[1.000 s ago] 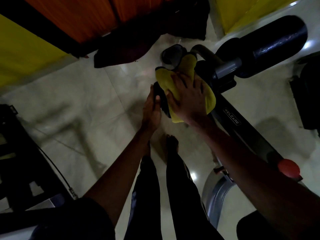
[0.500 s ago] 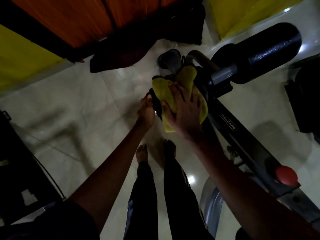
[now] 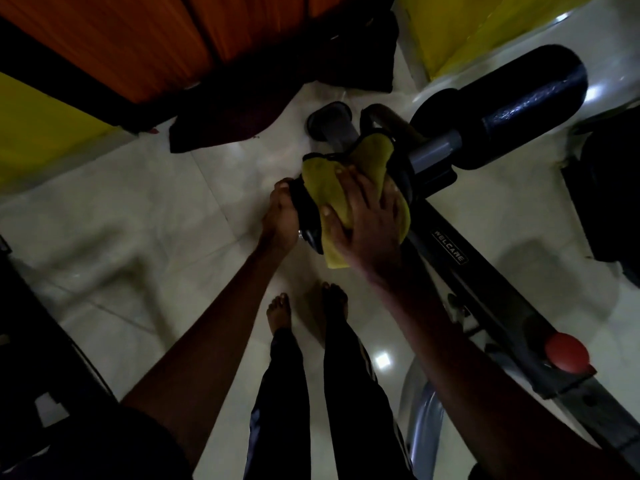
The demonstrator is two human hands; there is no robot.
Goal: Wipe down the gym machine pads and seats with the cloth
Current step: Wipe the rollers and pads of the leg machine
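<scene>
The cloth [image 3: 370, 157] is yellow and lies over a black pad [image 3: 308, 216] in the middle, at the far end of the machine bar [image 3: 450, 251]. The right hand [image 3: 367, 223] is spread wide on the cloth and presses it down. The left hand [image 3: 280, 220] grips the pad's left end. Another pad [image 3: 519, 105] sticks out to the far right.

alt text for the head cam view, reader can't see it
From above in dim light, a person's right hand presses a yellow cloth onto a black roller pad of a gym machine while the left hand holds the pad's end; bare feet stand on pale tiles.
</scene>
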